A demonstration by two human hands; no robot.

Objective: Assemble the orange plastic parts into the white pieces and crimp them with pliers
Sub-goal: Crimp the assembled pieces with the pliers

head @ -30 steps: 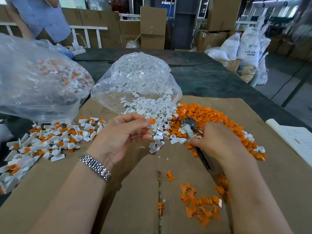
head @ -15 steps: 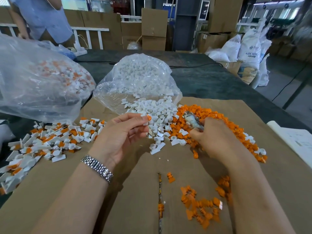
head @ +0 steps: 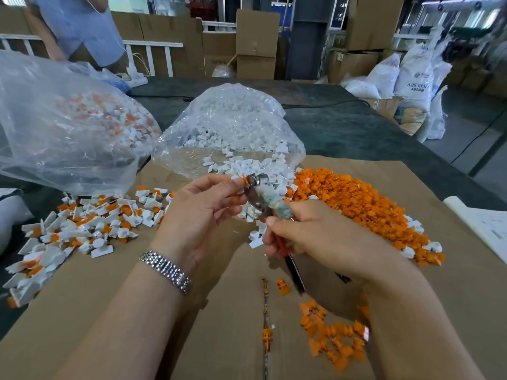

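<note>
L hand (head: 200,212) raised, pinches orange part (head: 245,179) | R hand (head: 315,237) grips pliers (head: 263,198), nose at part

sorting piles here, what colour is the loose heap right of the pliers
Orange: the loose heap is orange plastic parts with a few white ones mixed in, seen in the head view.

Pliers (head: 262,197) at pinched orange part (head: 245,179).

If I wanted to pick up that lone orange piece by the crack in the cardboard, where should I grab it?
Probably pinch the lone orange piece across its narrower middle, coming straight down from above. It lies by itself on the flat cardboard, beside the seam, with bare space on both sides for fingertips.
</note>
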